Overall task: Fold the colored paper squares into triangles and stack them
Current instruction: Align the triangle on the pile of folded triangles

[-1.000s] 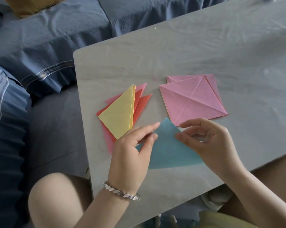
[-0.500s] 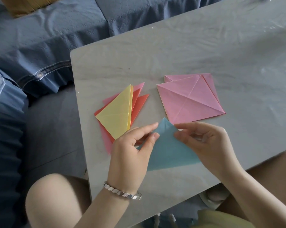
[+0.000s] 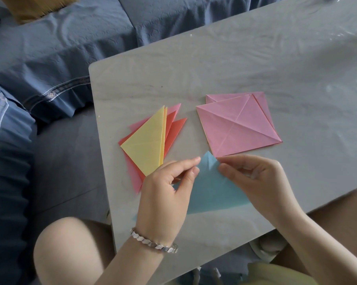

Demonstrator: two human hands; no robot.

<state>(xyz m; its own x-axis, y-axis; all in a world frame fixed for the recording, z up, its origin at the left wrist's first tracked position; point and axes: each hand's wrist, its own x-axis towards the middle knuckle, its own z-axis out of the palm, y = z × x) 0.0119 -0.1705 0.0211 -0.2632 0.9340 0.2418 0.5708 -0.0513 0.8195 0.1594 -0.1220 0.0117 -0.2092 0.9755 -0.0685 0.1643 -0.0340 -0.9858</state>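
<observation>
A light blue paper [image 3: 212, 192] folded to a triangle lies near the table's front edge, its tip pointing away from me. My left hand [image 3: 167, 194] pinches its left edge just below the tip. My right hand [image 3: 255, 182] pinches the right edge at the same height. To the left sits a fanned stack of folded triangles [image 3: 146, 142], yellow on top of red and pink ones. Behind the blue paper lie creased pink squares [image 3: 237, 124], one over another.
The grey table [image 3: 255, 58] is covered with a clear plastic sheet and ends close to my knees. A blue sofa [image 3: 60, 48] runs along the left and far side. A white shoe [image 3: 266, 249] shows below the table edge.
Both hands have drawn closer together at the tip of the blue paper; the paper itself has barely shifted. The stacks have not moved.
</observation>
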